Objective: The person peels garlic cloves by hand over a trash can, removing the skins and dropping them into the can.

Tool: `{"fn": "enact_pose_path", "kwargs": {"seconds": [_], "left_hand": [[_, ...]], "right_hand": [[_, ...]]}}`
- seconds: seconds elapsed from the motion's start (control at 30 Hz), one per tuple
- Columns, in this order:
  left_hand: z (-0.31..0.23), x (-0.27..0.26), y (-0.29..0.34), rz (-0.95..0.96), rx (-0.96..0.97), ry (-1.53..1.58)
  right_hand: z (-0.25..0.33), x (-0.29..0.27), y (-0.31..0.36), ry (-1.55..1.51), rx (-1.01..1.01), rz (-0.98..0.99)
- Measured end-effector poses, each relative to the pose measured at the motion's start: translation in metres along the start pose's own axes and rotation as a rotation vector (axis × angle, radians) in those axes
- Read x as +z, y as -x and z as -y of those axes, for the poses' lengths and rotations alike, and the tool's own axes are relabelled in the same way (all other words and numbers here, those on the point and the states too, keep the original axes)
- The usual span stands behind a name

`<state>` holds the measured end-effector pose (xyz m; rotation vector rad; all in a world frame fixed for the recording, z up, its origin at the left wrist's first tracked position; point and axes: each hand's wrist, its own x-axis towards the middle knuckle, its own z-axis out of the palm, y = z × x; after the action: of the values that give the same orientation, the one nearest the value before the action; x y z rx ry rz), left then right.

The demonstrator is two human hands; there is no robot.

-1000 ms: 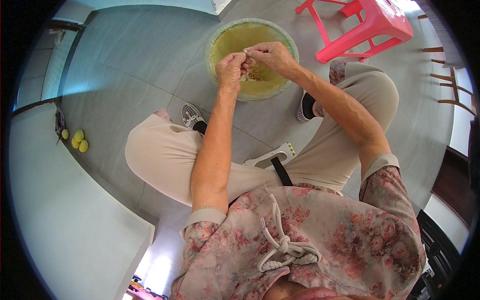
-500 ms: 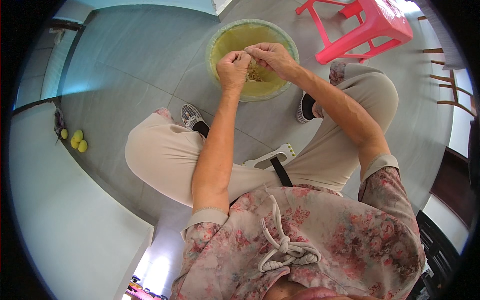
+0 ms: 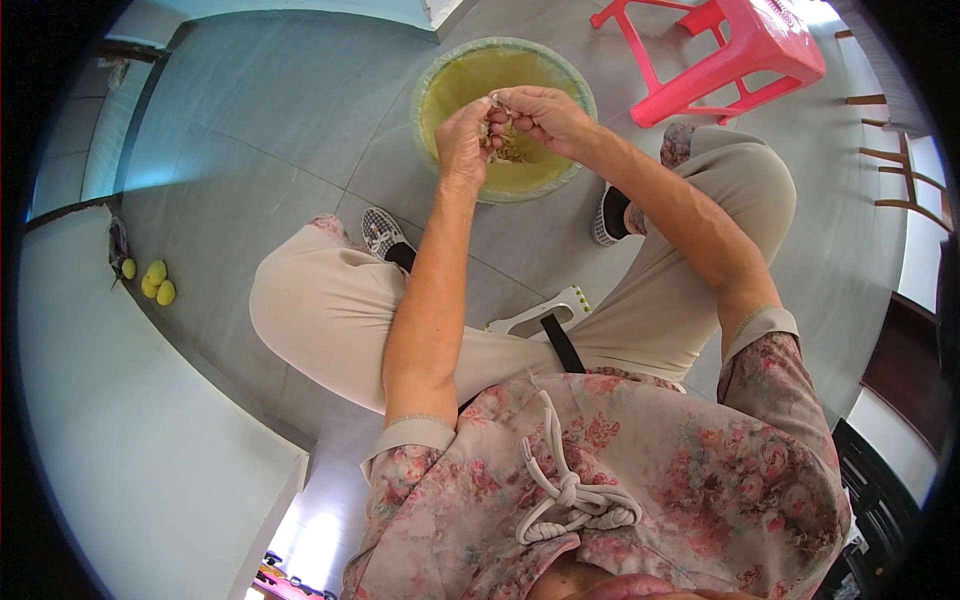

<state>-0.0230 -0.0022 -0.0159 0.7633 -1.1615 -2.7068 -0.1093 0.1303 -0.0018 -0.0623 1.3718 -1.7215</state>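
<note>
Both hands meet over a round bin [image 3: 436, 78] with a yellowish liner. My left hand [image 3: 462, 145] is closed, its fingers curled inward with the thumb toward the other hand. My right hand [image 3: 552, 117] pinches at the same spot, its fingertips nearly touching the left ones. Between them shows a small whitish bit, too small to name. Pale tan scraps [image 3: 510, 152] lie in the bottom of the bin, partly hidden by the fingers.
A pink plastic stool [image 3: 735, 65] stands beyond the bin at the right. Several yellow-green fruits [image 3: 156, 280] lie by the wall at the left. My knees flank the bin's near side, and a light-coloured low seat [image 3: 545, 315] shows between my legs.
My left hand has turned so its curled fingers now show beneath the thumb. The fingertips of both hands have shifted slightly and stay close together over the bin.
</note>
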Motion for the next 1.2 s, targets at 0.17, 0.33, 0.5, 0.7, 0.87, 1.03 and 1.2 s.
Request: {"fn": "enact_pose_path", "kwargs": {"seconds": [0.17,0.33,0.5,0.7,0.87,1.03,1.2], "left_hand": [[0.003,-0.003,-0.001,0.033,0.039,-0.047],[0.001,0.001,0.000,0.023,0.018,-0.065],[0.003,-0.003,-0.002,0.029,0.056,-0.099],[0.004,-0.004,-0.004,-0.042,0.134,-0.149],[0.004,-0.005,-0.005,-0.105,0.090,-0.063],[0.003,-0.001,-0.003,-0.062,0.010,0.008],[0.004,-0.004,-0.006,-0.065,0.044,-0.054]], "right_hand": [[0.000,0.002,0.000,0.025,-0.020,0.004],[-0.003,-0.002,0.000,0.010,-0.036,-0.023],[-0.003,0.003,0.001,0.057,-0.063,-0.051],[-0.004,0.012,0.005,0.141,-0.130,-0.082],[-0.007,0.012,0.002,0.076,-0.147,-0.038],[-0.005,0.004,0.002,-0.043,-0.070,0.052],[0.004,0.013,0.008,0.030,0.003,-0.017]]}}
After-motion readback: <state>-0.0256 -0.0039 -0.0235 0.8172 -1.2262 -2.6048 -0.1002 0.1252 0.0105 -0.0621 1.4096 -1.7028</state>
